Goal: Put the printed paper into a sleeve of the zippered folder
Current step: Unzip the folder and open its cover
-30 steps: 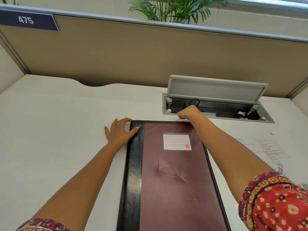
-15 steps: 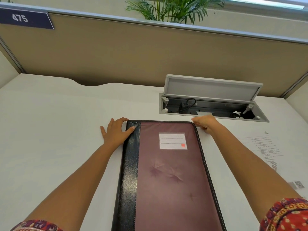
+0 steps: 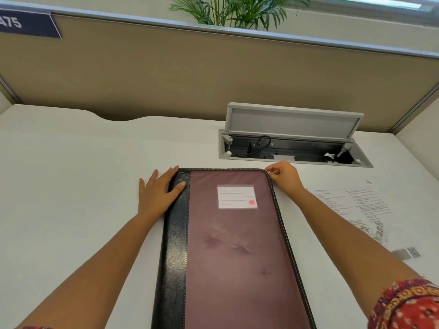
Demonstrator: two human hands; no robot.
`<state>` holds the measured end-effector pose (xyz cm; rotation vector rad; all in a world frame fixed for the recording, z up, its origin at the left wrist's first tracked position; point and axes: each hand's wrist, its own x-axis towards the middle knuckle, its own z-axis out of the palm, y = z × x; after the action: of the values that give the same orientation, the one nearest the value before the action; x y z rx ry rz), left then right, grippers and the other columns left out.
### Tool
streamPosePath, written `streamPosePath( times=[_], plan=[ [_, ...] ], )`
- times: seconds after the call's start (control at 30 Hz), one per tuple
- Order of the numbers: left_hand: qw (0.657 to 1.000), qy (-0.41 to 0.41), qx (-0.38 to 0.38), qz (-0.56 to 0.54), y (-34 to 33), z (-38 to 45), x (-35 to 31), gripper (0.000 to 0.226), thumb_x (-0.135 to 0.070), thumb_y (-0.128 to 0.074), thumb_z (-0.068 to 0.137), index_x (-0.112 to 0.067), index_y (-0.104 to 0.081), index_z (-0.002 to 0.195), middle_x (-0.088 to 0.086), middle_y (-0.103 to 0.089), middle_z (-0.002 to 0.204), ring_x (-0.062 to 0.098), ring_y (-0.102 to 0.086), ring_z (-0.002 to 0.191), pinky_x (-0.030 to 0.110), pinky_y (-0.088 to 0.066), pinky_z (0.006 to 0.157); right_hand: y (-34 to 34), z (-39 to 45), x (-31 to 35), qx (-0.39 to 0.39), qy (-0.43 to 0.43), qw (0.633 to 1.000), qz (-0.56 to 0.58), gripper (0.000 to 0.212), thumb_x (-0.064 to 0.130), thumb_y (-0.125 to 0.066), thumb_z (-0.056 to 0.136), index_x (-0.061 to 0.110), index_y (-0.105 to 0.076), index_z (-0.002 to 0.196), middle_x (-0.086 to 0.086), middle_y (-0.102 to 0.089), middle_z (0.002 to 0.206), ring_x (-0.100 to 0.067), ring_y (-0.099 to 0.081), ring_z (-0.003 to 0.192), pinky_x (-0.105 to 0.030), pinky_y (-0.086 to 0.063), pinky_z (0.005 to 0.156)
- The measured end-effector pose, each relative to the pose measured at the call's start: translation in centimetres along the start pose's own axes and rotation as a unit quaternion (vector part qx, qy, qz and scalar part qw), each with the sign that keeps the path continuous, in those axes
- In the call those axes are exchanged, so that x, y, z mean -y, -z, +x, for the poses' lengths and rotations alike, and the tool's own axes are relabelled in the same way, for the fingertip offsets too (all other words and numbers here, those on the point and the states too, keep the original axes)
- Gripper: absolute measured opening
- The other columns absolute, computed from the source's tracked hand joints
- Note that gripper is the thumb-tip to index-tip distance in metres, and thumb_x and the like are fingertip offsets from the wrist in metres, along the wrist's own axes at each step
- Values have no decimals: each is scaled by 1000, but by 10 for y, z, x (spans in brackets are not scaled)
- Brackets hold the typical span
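1. Pinching at the far right corner of the zippered folder (image 3: 237, 245), the right hand (image 3: 285, 178) has its fingers curled tight round something small there; likely the zip pull, though it is too small to make out.
2. Over on the other side, the left hand (image 3: 158, 195) lies flat and spread, fingers straight, palm on the desk (image 3: 71, 186) and thumb across the black spine (image 3: 174, 245), pinning the folder down.
3. The folder lies closed on the desk, maroon cover up, a lined label (image 3: 237, 196) near its far end.
4. The printed paper (image 3: 351, 205) lies flat on the desk to the right of the folder, apart from it, with the right forearm crossing its near edge.
5. Beyond the right hand sits an open cable box (image 3: 294, 143), lid up, close to the folder's far edge.
6. Risks, as I judge them: the zip could snag rounding the corner; if the left hand eases off, the folder could slide or twist; and the forearm sweeping back could drag or crease the paper.
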<state>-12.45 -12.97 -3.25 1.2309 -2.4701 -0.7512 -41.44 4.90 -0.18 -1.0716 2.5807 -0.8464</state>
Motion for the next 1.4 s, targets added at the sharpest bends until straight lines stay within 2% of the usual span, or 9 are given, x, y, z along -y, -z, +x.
streamPosePath(
  times=[0.33,0.77,0.87,0.93,1.07,1.17,1.23,1.3,1.4],
  plan=[
    [999,19,-16,24,-3,-3,-7,50,-57,-34,89,-45,-29,137,-11,-39,147,19,-13,144,55,5,114,3,-34,-20,-88,47,989,-107,21,29,-57,90,16,-70,101,-6,-58,103,-18,-54,94,-26,-43,71],
    [998,36,-11,56,3,-16,-32,47,-39,-28,97,-30,-26,143,-2,-17,156,24,-8,145,57,-2,114,-11,-73,-20,-143,-37,989,-20,17,31,-58,87,17,-69,88,-3,-66,101,-13,-55,80,-28,-43,69],
    [994,-27,-3,101,1,-49,-58,45,-24,-36,95,-26,-34,140,-2,-14,157,23,-9,145,54,-9,114,-17,-75,-13,-173,-65,983,-8,17,30,-58,86,16,-67,84,-3,-68,97,-16,-56,76,-33,-45,73],
    [984,-103,60,130,-5,-89,-74,48,-33,-39,92,-32,-32,139,-7,-13,157,20,-7,145,53,-7,115,-17,-72,-9,-174,-77,982,-9,18,31,-57,87,15,-67,86,-3,-67,97,-19,-59,79,-34,-44,75],
    [926,-256,134,242,-10,-183,-87,61,-66,-34,75,-38,-50,126,-8,-53,136,18,-29,139,51,-14,111,-10,-61,-5,-142,-107,984,-4,20,31,-54,88,16,-67,88,-4,-68,95,-18,-56,72,-27,-41,64],
    [901,-344,64,257,-25,-238,-84,40,-53,-35,84,-39,-47,119,-8,-62,123,25,-38,132,50,-10,109,-2,-54,-5,-90,-101,991,-14,19,27,-51,91,13,-64,92,-7,-69,94,-23,-61,80,-28,-43,65],
    [891,-381,52,241,-33,-257,-84,31,-46,-27,90,-43,-45,116,-15,-67,114,23,-63,108,52,-34,103,5,-52,-6,-55,-96,994,-20,20,27,-50,92,12,-63,96,-9,-68,96,-25,-61,86,-31,-44,69],
    [894,-382,53,228,-33,-264,-85,34,-50,-26,90,-44,-45,117,-17,-68,112,22,-68,98,52,-52,83,11,-52,-8,-27,-77,997,-14,20,27,-52,92,12,-64,98,-10,-68,98,-26,-61,90,-33,-45,73],
    [877,-389,6,282,-26,-259,-83,34,-44,-34,91,-37,-48,121,-10,-65,120,31,-64,105,59,-30,96,16,-55,-8,-11,-55,998,-17,19,23,-53,92,10,-65,98,-12,-68,99,-26,-61,89,-32,-44,73]
  ],
)
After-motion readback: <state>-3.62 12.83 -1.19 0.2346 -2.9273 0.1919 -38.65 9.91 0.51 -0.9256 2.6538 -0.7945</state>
